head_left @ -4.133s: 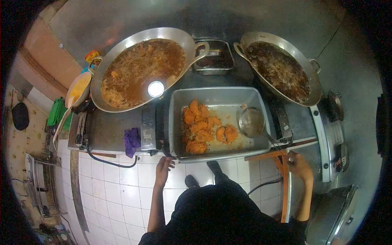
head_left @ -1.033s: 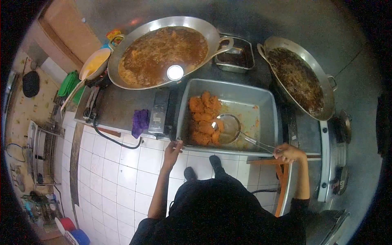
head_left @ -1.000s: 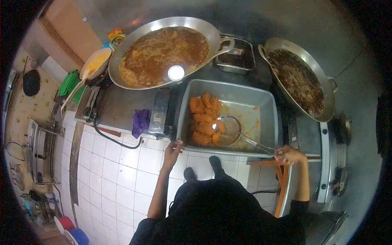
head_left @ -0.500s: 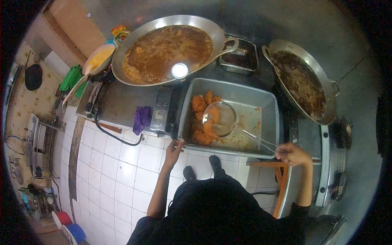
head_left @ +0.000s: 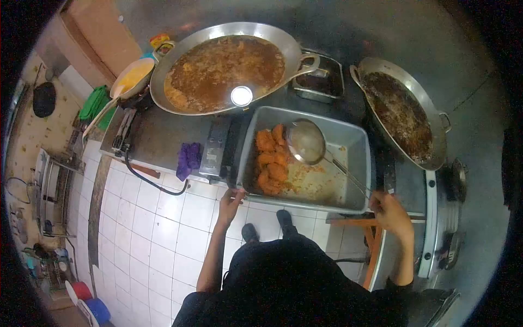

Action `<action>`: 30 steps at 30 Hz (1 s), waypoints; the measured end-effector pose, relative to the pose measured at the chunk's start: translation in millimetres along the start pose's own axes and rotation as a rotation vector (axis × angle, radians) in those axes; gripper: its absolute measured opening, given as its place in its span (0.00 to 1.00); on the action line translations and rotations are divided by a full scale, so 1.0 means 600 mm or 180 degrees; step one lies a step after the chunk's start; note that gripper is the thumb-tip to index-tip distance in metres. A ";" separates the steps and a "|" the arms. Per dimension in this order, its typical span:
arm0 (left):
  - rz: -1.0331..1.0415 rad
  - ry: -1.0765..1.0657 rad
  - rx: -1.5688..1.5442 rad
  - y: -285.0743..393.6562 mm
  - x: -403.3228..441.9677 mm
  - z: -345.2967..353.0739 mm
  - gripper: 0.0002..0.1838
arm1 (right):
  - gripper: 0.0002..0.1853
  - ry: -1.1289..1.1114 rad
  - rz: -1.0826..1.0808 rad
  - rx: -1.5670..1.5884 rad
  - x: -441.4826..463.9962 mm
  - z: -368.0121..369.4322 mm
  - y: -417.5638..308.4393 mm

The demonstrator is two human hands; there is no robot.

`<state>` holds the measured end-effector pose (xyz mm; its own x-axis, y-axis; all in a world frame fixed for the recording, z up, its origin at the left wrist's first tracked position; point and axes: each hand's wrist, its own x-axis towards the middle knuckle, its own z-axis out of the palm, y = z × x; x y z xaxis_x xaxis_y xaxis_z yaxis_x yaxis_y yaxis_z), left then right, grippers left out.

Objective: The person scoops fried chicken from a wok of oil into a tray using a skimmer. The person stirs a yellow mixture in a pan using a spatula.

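My right hand (head_left: pixel 390 213) is closed around the end of the long wire handle of a skimmer (head_left: pixel 306 141). The skimmer's round mesh head is inside a deep grey metal tub (head_left: pixel 357 143), right beside a heap of fried chicken pieces (head_left: pixel 271 161). That heap lies along the tub's left side, and crumbs are scattered over the greasy bottom. At the tub's near left corner, my left hand (head_left: pixel 232 203) grips the rim with its fingers.
A wide pan of bubbling oil (head_left: pixel 226 73) stands behind the tub, and a second oil pan (head_left: pixel 400 111) is at the right. Between them sits a small metal tray (head_left: pixel 320 82). A purple cloth (head_left: pixel 189 159) hangs over the counter's front edge. White tiles (head_left: pixel 163 223) cover the floor.
The skimmer head has moved away from the chicken, toward the back and right of the tub. More of the chicken heap shows. My left hand stays at the tub's corner.
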<state>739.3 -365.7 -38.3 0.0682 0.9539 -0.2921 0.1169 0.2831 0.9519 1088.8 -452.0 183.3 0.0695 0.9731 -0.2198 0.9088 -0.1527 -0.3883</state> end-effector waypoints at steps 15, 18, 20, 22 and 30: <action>0.0261 0.0210 0.0261 -0.011 -0.005 -0.028 0.17 | 0.20 -0.0186 0.1271 0.2011 -0.082 -0.170 0.026; 0.0223 0.0335 0.0381 -0.032 -0.016 -0.034 0.21 | 0.13 0.0458 0.0486 0.1721 -0.037 -0.198 -0.036; 0.0164 0.0374 0.0375 -0.039 -0.026 -0.037 0.20 | 0.10 0.1004 -0.0074 0.1460 0.018 -0.203 -0.106; 0.0142 0.0423 0.0303 -0.056 -0.038 -0.041 0.18 | 0.10 0.1475 -0.1079 0.0568 0.105 -0.207 -0.136; -0.0200 0.0906 -0.0057 -0.137 -0.096 -0.062 0.18 | 0.13 0.1268 -0.0765 -0.1820 0.445 -0.210 -0.306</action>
<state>689.1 -440.5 -96.5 -0.2198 0.9232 -0.3153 0.0945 0.3418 0.9350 992.6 -142.5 308.7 -0.1133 0.9739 0.1965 0.9828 0.0808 0.1663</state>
